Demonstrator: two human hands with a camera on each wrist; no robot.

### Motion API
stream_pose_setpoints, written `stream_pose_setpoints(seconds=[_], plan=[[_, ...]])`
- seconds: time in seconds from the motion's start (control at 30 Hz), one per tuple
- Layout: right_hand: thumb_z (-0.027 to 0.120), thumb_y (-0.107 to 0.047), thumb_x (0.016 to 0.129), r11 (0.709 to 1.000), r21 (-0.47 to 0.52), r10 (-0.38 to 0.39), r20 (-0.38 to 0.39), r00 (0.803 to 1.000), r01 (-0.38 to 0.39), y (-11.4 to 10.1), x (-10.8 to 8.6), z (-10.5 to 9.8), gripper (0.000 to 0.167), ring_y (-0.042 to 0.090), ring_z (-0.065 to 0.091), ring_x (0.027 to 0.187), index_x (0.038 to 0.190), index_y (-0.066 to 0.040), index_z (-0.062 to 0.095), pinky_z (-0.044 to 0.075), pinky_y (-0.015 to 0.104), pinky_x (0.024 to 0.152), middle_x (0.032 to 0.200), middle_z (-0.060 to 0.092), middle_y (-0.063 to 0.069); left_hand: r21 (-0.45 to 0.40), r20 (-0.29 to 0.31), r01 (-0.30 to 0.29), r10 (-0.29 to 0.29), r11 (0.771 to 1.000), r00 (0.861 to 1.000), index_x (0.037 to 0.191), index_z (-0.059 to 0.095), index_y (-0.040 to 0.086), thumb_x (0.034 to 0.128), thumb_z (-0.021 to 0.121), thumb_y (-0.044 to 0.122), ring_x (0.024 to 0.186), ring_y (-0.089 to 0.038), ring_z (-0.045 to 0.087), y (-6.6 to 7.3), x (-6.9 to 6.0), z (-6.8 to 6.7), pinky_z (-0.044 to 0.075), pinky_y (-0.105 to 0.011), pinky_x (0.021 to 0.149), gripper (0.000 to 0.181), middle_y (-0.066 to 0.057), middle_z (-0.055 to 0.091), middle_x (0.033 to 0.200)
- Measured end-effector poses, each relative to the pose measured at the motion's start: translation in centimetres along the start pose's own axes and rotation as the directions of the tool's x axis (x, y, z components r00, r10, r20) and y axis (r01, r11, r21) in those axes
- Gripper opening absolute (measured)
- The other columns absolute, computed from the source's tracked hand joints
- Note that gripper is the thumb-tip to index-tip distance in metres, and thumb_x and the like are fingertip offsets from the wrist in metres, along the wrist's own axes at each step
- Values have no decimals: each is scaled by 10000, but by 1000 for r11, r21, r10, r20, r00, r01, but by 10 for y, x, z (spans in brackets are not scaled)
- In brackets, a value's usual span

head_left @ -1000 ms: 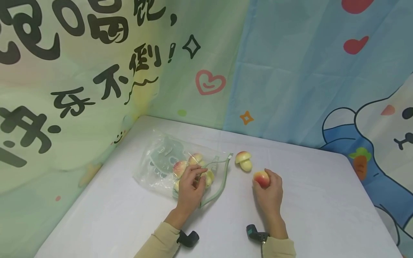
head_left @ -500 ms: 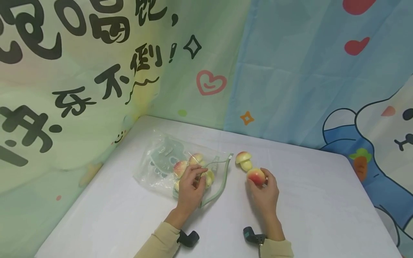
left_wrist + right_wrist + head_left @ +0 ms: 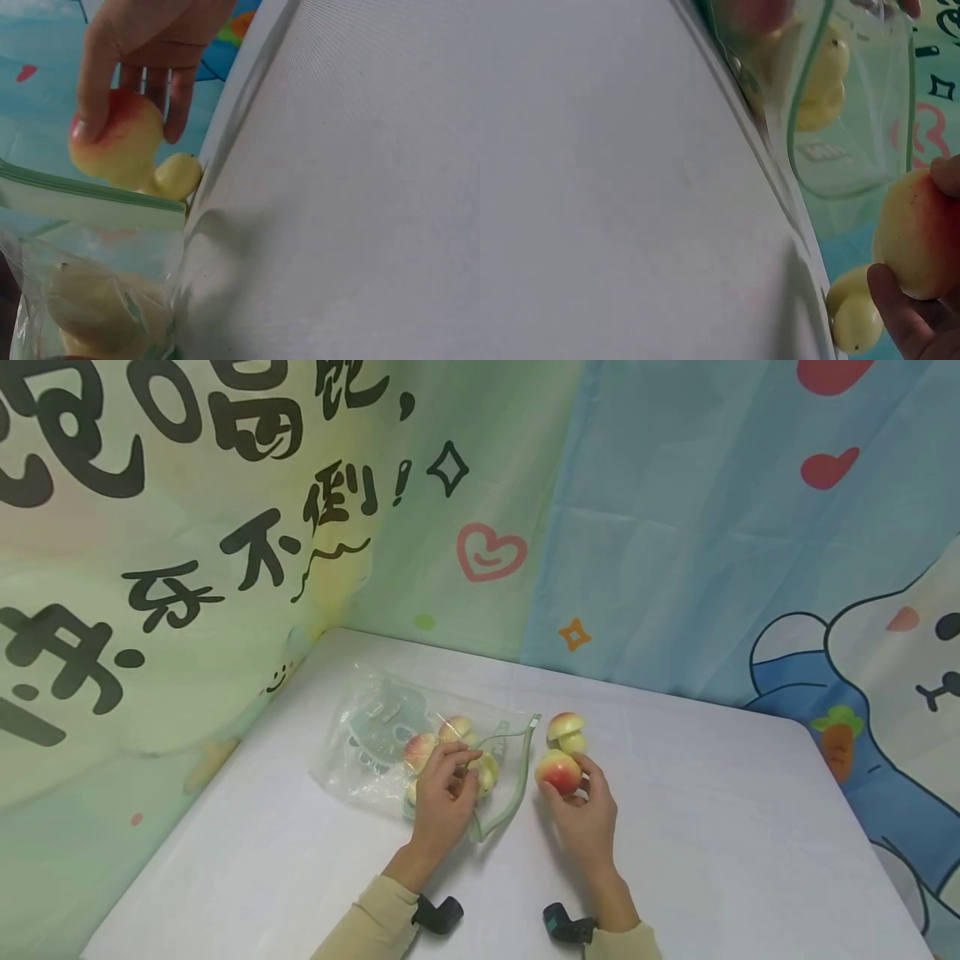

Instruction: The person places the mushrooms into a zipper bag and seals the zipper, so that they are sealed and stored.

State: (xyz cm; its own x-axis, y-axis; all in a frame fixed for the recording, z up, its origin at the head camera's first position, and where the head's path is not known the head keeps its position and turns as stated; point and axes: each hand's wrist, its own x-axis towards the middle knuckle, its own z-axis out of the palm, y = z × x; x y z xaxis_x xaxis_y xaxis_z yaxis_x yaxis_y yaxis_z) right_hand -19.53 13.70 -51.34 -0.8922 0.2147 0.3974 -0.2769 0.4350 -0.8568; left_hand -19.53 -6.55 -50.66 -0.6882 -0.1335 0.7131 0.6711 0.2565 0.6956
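Observation:
The right hand (image 3: 588, 822) pinches a red-and-yellow mushroom-shaped piece (image 3: 558, 774) between thumb and fingers, just right of a clear zip bag's green-edged mouth (image 3: 517, 797). In the right wrist view that piece (image 3: 915, 232) is beside the raised, gaping mouth. The left hand (image 3: 444, 802) grips the bag's upper edge near its opening, fingers curled. Inside the bag (image 3: 345, 777) lie several similar pieces, one with a reddish cap (image 3: 418, 752). Behind the held piece, another mushroom-shaped piece (image 3: 566, 729) lies on the table.
The white-covered table (image 3: 735, 827) extends to both sides. Printed curtains (image 3: 660, 527) hang behind it and along the left. A dark wrist-worn device (image 3: 438, 916) sits at the left cuff, another (image 3: 567, 924) at the right.
The right hand has moved left with its piece, from the right of the loose one to in front of it. The bag's green edge has shifted slightly; the left hand has stayed in place.

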Motion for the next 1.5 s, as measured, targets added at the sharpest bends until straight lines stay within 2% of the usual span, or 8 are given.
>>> stream_pose_setpoints(seconds=[0.2, 0.4, 0.57, 0.77, 1.07, 1.23, 1.37, 1.5], plan=[[812, 51, 733, 993, 67, -101, 39, 994, 98, -20, -11, 10, 591, 237, 611, 952, 1264, 33, 552, 556, 173, 706, 1213, 614, 160, 1, 4, -11, 11, 1000, 1000, 1027, 667, -51, 811, 603, -147, 655, -184, 609, -2, -1, 1, 460, -133, 454, 245, -182, 576, 1074], [791, 106, 716, 974, 96, -211, 87, 974, 203, -53, -20, 12, 553, 307, 606, 897, 1213, 126, 548, 595, 338, 668, 1157, 614, 252, 4, 0, -28, 28, 1000, 1000, 1025, 665, -64, 796, 616, -156, 637, -200, 608, -5, -2, 2, 461, -140, 448, 252, -206, 577, 1067], [809, 120, 685, 963, 104, -259, 101, 961, 248, -45, -21, 19, 578, 314, 609, 909, 1203, 122, 555, 596, 370, 637, 1146, 620, 245, 5, 13, -23, 23, 1000, 1000, 1038, 670, -49, 821, 600, -128, 634, -160, 599, -4, -2, 1, 470, -128, 461, 241, -167, 579, 1079], [830, 77, 694, 969, 91, -243, 178, 954, 230, -19, -21, 28, 634, 246, 602, 994, 1261, 15, 553, 596, 322, 694, 1227, 600, 145, 0, 19, -18, 18, 1000, 1000, 1046, 675, -36, 847, 594, -85, 675, -157, 596, -2, 1, 1, 483, -141, 483, 220, -141, 578, 1085], [807, 56, 734, 984, 77, -174, 264, 949, 159, -12, -25, 32, 633, 243, 597, 1061, 1306, -18, 547, 593, 307, 740, 1280, 576, 118, 29, 6, -27, 27, 999, 1000, 992, 666, -59, 778, 610, -178, 662, -248, 607, -1, -3, 5, 491, -187, 474, 251, -219, 588, 1017], [766, 98, 757, 977, 132, -204, 324, 924, 169, -12, -26, 34, 645, 283, 595, 1077, 1346, -2, 523, 597, 355, 746, 1307, 568, 137, 29, 12, -13, 13, 999, 1000, 1016, 676, -22, 792, 597, -155, 685, -221, 623, 2, -3, 5, 497, -158, 494, 272, -186, 590, 1043], [745, 107, 774, 971, 142, -232, 366, 901, 192, -14, -26, 36, 633, 308, 585, 1133, 1357, 2, 521, 589, 346, 787, 1332, 562, 152, 31, 21, -7, 6, 1000, 1000, 1037, 683, 8, 822, 592, -97, 729, -186, 623, 3, -3, 3, 515, -166, 522, 257, -134, 592, 1066], [736, 84, 800, 978, 129, -201, 405, 892, 162, -15, -26, 38, 622, 281, 582, 1169, 1373, -40, 527, 575, 320, 832, 1377, 548, 119, 21, 22, -9, 9, 1000, 1000, 1047, 686, 13, 833, 591, -83, 725, -177, 623, 1, -3, 3, 518, -168, 531, 253, -124, 594, 1076]])
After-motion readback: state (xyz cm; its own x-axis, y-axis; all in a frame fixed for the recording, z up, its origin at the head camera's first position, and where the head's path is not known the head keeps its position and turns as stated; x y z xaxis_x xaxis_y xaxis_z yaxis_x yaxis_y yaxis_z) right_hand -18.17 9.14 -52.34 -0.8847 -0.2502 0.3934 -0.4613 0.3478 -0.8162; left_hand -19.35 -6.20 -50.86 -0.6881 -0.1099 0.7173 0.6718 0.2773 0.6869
